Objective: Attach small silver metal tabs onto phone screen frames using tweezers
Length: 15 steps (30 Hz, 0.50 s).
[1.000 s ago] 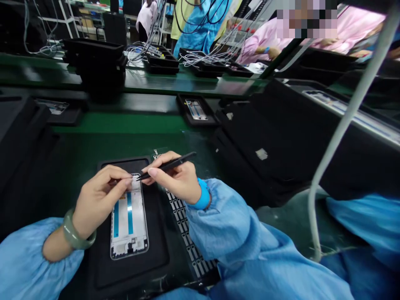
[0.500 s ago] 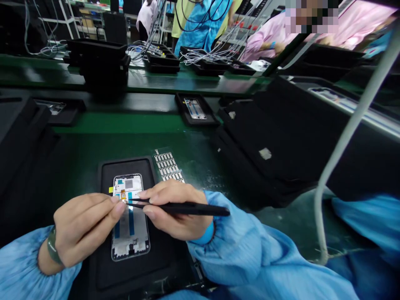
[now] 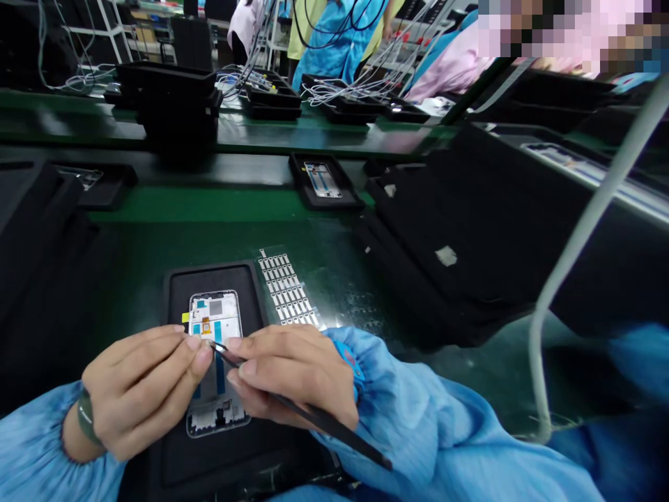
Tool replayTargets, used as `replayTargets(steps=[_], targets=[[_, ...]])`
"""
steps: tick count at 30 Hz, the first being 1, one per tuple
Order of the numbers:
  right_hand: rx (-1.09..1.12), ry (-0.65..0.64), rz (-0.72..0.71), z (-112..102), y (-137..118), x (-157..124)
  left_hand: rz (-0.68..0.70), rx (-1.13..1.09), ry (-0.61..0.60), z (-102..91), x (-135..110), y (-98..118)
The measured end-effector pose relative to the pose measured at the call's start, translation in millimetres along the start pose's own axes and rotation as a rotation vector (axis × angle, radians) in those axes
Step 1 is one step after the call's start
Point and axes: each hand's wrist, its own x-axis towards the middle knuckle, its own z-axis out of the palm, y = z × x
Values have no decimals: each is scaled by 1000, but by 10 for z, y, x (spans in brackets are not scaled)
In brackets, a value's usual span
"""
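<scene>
A white-backed phone frame (image 3: 214, 315) with blue strips and a small orange tab (image 3: 205, 325) lies in a black tray (image 3: 209, 276). Its lower half is partly hidden behind my hands. My right hand (image 3: 293, 369) is shut on black tweezers (image 3: 318, 418), whose tips reach over the frame. My left hand (image 3: 141, 387) sits beside the tweezer tips, its fingertips close together above the frame. Whether those fingers hold anything is hidden. A sheet of small silver labels (image 3: 285, 289) lies just beyond my right hand.
A second black tray holding a phone frame (image 3: 323, 180) stands on the green bench (image 3: 209, 206). Black foam trays are stacked at the back (image 3: 178, 104) and on the right (image 3: 470, 237). A pale hose (image 3: 580, 265) curves down on the right. Co-workers in smocks (image 3: 339, 35) stand behind bundled wires.
Both hands have moved down the phone frame, uncovering its top. The tweezers have swung from pointing up-right to trailing down-right. More of the label sheet now shows.
</scene>
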Motion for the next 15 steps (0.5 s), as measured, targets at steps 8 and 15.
replayTargets(steps=[8, 15], targets=[[-34, -19, 118, -55, -90, -34, 65, 53, -13, 0, -9, 120], [133, 23, 140, -69, 33, -17, 43, 62, 20, 26, -59, 144]])
